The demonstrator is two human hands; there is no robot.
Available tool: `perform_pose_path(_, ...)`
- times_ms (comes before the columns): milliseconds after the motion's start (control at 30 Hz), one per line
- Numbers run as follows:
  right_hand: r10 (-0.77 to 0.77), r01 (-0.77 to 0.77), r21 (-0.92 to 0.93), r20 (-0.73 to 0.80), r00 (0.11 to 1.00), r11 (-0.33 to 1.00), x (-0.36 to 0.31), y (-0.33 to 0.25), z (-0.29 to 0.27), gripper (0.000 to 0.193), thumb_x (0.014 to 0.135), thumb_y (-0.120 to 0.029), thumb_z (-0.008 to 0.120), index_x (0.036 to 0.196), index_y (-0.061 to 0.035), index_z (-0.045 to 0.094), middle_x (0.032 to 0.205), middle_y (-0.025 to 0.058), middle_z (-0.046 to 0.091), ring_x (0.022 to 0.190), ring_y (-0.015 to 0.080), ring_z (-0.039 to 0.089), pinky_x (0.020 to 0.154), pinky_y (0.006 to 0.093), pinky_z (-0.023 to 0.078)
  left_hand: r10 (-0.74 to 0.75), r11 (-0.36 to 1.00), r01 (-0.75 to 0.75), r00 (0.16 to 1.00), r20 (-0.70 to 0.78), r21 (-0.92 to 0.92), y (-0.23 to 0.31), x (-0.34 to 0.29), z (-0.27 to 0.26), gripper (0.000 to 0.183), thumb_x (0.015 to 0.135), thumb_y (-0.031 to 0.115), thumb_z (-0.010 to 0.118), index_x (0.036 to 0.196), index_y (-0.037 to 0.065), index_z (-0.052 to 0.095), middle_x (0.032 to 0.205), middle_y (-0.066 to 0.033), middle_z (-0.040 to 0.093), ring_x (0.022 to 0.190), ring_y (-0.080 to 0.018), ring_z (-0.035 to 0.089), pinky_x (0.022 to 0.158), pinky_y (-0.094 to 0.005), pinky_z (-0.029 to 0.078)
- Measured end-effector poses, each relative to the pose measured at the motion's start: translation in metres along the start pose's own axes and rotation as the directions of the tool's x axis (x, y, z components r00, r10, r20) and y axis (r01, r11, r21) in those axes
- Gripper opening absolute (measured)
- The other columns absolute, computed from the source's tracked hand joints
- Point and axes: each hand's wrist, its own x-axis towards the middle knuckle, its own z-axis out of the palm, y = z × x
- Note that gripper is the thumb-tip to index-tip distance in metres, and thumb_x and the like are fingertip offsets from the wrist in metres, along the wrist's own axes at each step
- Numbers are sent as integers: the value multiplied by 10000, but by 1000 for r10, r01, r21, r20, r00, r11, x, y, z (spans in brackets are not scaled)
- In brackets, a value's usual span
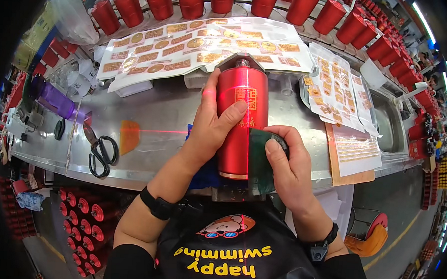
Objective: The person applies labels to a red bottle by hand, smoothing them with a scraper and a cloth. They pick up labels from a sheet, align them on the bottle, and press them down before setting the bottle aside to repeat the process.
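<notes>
A red cylindrical bottle (pixel 232 157) with gold character decals lies in front of me, its neck toward the far side by a grey metal holder (pixel 259 65). My left hand (pixel 208 121) is closed around its left side, the thumb lying across the front beside the lettering. In my right hand (pixel 291 168), thumb and fingers grip a dark green flat scraper (pixel 260 164). Its blade overlaps the bottle's lower right side, below the decals. A blue cloth (pixel 204 176) shows partly behind the bottle; the rest of it is hidden.
Gold decal sheets (pixel 149 70) lie beyond the bottle, with more decal sheets (pixel 332 84) at right before a sink (pixel 389 115). Black-handled scissors (pixel 103 156), an orange scraper (pixel 129 137) and a purple bottle (pixel 53 99) sit left. Red bottles (pixel 190 1) line the far conveyor.
</notes>
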Motion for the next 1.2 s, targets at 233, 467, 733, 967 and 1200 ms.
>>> perform_pose_path(233, 12, -12, -19, -2, 1000, 1000, -3, -3, -2, 213, 975, -126, 526, 1125, 24, 537, 821, 100, 626, 733, 141, 587, 676, 289, 481, 18, 999, -19, 1000, 19, 50, 9, -1, 0, 866, 928, 360, 630, 1496, -65, 132, 1415, -222, 387, 1278, -252, 440, 1061, -337, 362)
perform_pose_path(467, 44, -44, -6, 23, 999, 999, -5, -4, -3, 237, 982, -150, 524, 1133, 33, 533, 833, 101, 631, 738, 141, 590, 673, 290, 480, -45, 992, 51, 998, 53, -114, 9, -7, 0, 919, 919, 302, 649, 1518, -41, 42, 1430, -192, 369, 1282, -224, 425, 1066, -327, 354)
perform_pose_path(733, 34, -33, -10, 15, 999, 999, -3, -4, -3, 240, 983, -160, 527, 1129, 31, 534, 816, 97, 626, 730, 143, 587, 668, 292, 479, -42, 994, 44, 999, 27, -99, 9, -4, 2, 889, 926, 301, 638, 1511, -50, 68, 1402, -200, 406, 1260, -231, 452, 1060, -326, 363)
perform_pose_path(967, 48, -48, -12, 19, 999, 999, -3, -4, -3, 238, 982, -158, 526, 1124, 33, 534, 805, 93, 622, 723, 144, 590, 663, 292, 479, -30, 999, 30, 999, 14, -36, 11, -4, 2, 861, 934, 306, 628, 1506, -50, 93, 1389, -207, 425, 1242, -235, 473, 1043, -333, 384)
perform_pose_path(1200, 73, -73, -22, 26, 997, 997, -5, -7, -3, 231, 980, -147, 528, 1122, 35, 534, 793, 89, 616, 708, 136, 582, 651, 285, 475, -14, 1000, 14, 1000, -14, 8, 8, -3, 4, 847, 931, 312, 634, 1500, -49, 120, 1361, -210, 457, 1215, -238, 498, 1029, -335, 400)
